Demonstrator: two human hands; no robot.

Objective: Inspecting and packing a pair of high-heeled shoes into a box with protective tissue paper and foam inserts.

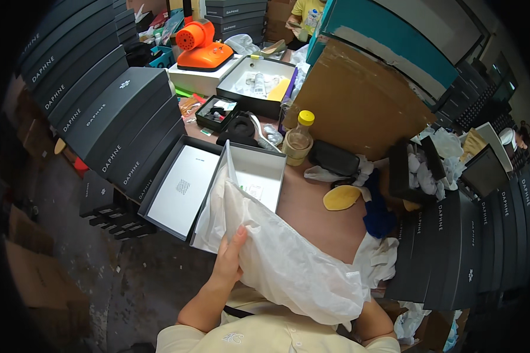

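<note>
A large sheet of white tissue paper [294,253] stretches from the open shoebox down to the right, in front of my body. My left hand [231,259] grips its near left edge, thumb on top. Behind the right end of the sheet my right hand is hidden; only its forearm shows. The open shoebox [281,176] is dark outside and white inside, with part of the tissue still over it. Its lid [179,187] lies against the left side, white inner face up.
Dark shoeboxes [121,103] are stacked at the left, and more dark boxes [441,253] stand at the right. On the brown table are a yellow-capped bottle [300,138], a black case [334,157], a yellow pad [342,198] and an orange machine [203,47]. A person [305,20] is at the back.
</note>
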